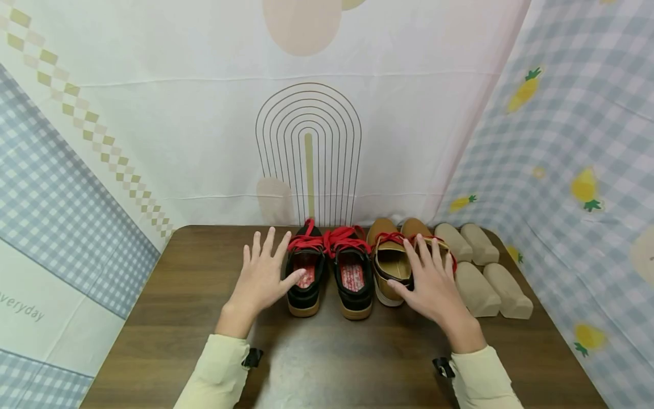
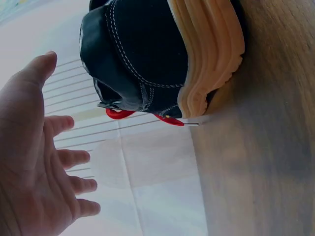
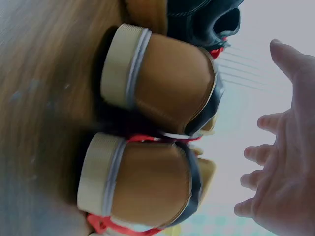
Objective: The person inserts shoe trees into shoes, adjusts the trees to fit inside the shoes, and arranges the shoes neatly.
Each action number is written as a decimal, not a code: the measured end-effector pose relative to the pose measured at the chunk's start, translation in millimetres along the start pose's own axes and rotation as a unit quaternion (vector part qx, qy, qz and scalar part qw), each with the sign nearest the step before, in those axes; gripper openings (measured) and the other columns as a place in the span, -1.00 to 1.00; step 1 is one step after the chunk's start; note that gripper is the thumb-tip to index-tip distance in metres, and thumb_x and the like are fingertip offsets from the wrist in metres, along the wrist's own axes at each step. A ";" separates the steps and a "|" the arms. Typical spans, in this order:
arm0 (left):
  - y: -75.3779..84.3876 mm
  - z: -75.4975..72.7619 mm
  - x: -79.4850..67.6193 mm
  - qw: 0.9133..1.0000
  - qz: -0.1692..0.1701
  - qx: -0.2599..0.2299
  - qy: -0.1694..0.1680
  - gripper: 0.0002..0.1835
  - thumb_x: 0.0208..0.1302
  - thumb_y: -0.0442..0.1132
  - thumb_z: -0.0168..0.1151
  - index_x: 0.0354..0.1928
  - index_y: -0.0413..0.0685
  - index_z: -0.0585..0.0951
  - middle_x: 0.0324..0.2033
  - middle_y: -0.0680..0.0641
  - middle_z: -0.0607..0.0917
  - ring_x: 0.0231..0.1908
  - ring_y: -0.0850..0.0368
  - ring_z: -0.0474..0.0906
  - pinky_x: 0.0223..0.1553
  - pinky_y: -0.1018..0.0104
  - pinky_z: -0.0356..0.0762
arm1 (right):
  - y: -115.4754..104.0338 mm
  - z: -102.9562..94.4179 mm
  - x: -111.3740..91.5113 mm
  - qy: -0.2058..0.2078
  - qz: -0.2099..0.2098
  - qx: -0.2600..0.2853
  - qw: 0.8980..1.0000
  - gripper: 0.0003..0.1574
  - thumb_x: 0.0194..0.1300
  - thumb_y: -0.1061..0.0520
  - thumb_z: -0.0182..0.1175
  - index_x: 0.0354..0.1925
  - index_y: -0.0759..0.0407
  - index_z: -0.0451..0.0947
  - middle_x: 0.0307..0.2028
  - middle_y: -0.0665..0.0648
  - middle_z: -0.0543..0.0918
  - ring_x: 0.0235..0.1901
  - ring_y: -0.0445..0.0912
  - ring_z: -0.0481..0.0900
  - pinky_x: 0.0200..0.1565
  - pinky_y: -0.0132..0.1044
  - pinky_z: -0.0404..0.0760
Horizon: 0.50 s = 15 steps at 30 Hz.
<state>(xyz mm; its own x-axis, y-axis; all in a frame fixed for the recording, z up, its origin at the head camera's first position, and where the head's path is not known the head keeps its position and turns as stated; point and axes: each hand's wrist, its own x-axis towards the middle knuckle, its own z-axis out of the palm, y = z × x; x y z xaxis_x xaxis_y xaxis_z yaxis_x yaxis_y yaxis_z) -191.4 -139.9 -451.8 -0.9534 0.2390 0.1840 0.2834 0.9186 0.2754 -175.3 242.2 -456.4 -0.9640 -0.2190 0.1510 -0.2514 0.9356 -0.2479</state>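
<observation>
My left hand (image 1: 259,279), fingers spread and straight, hovers at the left side of a black shoe (image 1: 304,299) with red laces and a gum sole. Its mate, another black shoe (image 1: 356,302), stands just to the right. Over a pair of tan shoes my right hand (image 1: 433,287) is held with fingers apart, gripping nothing. The left tan shoe (image 1: 380,281) shows its open collar; the right tan shoe (image 1: 415,227) is largely hidden behind that hand. In the right wrist view both tan heels (image 3: 172,78) appear apart from the palm (image 3: 290,172).
Several beige, rounded shoe-shaped blocks (image 1: 477,291) sit in two rows at the table's right end. The brown wooden table (image 1: 317,363) backs onto a white printed cloth (image 1: 204,142). A blue checked cloth (image 1: 572,136) hangs along the right side.
</observation>
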 end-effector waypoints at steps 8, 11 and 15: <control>-6.2 -0.8 2.7 1.000 0.006 -0.020 -0.006 -0.04 0.40 0.38 0.11 0.65 0.11 0.09 0.62 -0.29 0.03 0.59 -0.43 -0.13 0.50 -0.41 -0.06 | 20.0 1.8 -5.5 0.014 -0.013 0.026 0.999 0.22 0.39 -0.44 0.18 0.68 0.01 -0.14 0.66 0.26 -0.22 0.60 0.40 -0.26 0.42 0.53 -0.15; -7.7 -0.7 4.2 0.999 0.007 -0.035 -0.008 -0.05 0.40 0.36 0.14 0.65 0.07 0.11 0.61 -0.30 0.07 0.59 -0.41 -0.11 0.52 -0.38 -0.07 | 28.4 1.8 -9.2 0.020 -0.018 0.044 0.999 0.21 0.39 -0.40 0.21 0.67 0.05 -0.11 0.65 0.31 -0.17 0.60 0.40 -0.23 0.42 0.52 -0.09; -9.4 -0.4 5.8 0.999 0.010 -0.052 -0.003 -0.07 0.39 0.31 0.20 0.62 0.01 0.17 0.59 -0.32 0.13 0.58 -0.41 -0.06 0.50 -0.39 -0.02 | 40.5 1.8 -15.5 0.027 -0.015 0.068 0.997 0.19 0.40 -0.34 0.24 0.67 0.04 -0.11 0.64 0.34 -0.14 0.61 0.36 -0.24 0.39 0.53 -0.02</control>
<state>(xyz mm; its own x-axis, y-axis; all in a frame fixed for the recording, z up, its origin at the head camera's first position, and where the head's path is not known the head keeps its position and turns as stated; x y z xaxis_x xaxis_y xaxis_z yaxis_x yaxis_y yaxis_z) -199.6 -147.3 -452.9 -0.9477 0.2595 0.1859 0.3120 0.8757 0.3684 -170.7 283.0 -470.5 -0.9504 -0.2284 0.2110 -0.2938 0.8819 -0.3688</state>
